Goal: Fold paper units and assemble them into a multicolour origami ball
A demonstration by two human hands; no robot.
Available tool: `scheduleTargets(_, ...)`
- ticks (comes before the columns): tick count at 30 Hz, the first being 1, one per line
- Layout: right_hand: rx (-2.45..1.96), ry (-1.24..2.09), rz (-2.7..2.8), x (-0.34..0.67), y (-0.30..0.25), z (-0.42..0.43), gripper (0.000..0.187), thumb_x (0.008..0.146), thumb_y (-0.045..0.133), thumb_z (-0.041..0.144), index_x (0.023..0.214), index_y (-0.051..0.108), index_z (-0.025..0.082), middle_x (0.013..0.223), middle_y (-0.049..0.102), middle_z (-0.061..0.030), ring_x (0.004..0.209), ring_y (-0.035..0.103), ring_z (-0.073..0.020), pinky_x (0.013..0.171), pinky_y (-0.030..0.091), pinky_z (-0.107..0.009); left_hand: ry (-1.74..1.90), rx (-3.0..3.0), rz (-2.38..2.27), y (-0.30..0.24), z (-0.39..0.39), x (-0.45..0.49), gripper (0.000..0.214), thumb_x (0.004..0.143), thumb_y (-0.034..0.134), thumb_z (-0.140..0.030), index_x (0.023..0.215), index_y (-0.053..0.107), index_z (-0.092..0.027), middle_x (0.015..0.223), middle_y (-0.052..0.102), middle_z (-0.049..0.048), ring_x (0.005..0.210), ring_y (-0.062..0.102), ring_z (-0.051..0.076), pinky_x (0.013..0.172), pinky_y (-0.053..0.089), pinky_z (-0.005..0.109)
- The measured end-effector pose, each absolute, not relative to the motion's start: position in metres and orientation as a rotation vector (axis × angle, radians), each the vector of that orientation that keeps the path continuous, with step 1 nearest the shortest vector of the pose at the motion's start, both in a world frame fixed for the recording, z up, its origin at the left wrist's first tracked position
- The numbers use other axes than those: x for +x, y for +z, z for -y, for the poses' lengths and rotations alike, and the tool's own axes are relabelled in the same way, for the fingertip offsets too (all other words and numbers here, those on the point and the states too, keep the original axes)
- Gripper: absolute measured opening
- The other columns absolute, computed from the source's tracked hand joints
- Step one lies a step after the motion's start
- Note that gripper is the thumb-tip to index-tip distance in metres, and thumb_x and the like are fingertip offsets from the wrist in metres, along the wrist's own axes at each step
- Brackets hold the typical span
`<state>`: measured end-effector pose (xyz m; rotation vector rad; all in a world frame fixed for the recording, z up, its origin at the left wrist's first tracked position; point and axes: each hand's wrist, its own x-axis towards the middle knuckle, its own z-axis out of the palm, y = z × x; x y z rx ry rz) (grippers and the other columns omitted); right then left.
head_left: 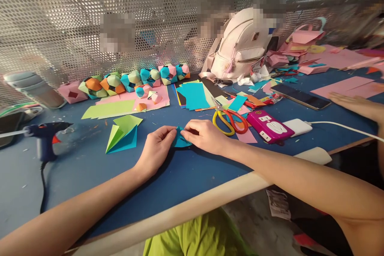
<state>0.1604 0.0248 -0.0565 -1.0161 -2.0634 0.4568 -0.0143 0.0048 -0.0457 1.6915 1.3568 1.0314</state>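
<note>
At the centre of the frame, a small piece of blue paper (181, 141) sits between the fingers of both hands, just above the blue table (180, 180); the left hand (159, 142) pinches its left side between thumb and bent fingers, while the right hand (204, 134) grips its right side in the same way, thumb close to the other thumb; the fingers hide part of the paper, so its exact folds cannot be told.

Left of the hands lie folded green and blue sheets (126, 134), partly opened out; at the far left of the frame a dark blue glue gun (46, 138) stands with its cord running downward, and a tumbler (36, 90) is behind it; in the upper middle, a row of folded paper balls (132, 81) lines the back of the table, beside a stack of blue sheets (193, 95).

Just beyond the right hand are scissors (222, 111) with yellow and red handles; right of them sit a magenta power adapter (270, 127) with a white charger (297, 127) plugged in, and a phone (300, 96); a pale backpack (241, 48) stands at upper right; at the right edge another person's hand (351, 102) lies flat near pink sheets (348, 88).
</note>
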Motion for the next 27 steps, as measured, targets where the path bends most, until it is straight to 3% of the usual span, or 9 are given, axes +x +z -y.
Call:
scheduleTargets(9, -0.888, 0.360, 2.031, 0.1616, -0.0592, -0.0262, 0.021, 0.086, 0.056, 0.016, 0.065, 0.056, 0.016, 0.065, 0.055, 0.0006, 0.059, 0.048, -0.0095, 0.059, 0.036, -0.022, 0.970, 1.709, -1.335, -0.0442, -0.0044, -0.0125, 0.035, 0.081, 0.057, -0.045, 0.088, 0.073, -0.015, 0.055, 0.048, -0.0036, 0.055, 0.037, 0.011, 0.052, 0.030, 0.024)
scheduleTargets(16, -0.852, 0.394, 2.041, 0.1610, -0.0568, -0.0239, 0.017, 0.086, 0.054, 0.015, 0.069, 0.058, 0.016, 0.066, 0.055, 0.0004, 0.060, 0.049, -0.0095, 0.058, 0.038, -0.021, 1.033, 1.653, -1.320, -0.0447, -0.0047, -0.0130, 0.032, 0.079, 0.061, -0.043, 0.083, 0.072, -0.013, 0.072, 0.063, 0.0017, 0.067, 0.048, 0.013, 0.061, 0.038, 0.024)
scheduleTargets(27, -0.856, 0.450, 1.972, 0.1613, -0.0560, -0.0226, 0.018, 0.082, 0.060, 0.015, 0.064, 0.059, 0.015, 0.063, 0.057, 0.0002, 0.058, 0.051, -0.0099, 0.057, 0.039, -0.023, 1.048, 1.594, -1.277, -0.0474, -0.0048, -0.0125, 0.028, 0.075, 0.064, -0.041, 0.075, 0.069, -0.014, 0.063, 0.059, -0.0012, 0.058, 0.044, 0.010, 0.055, 0.034, 0.022)
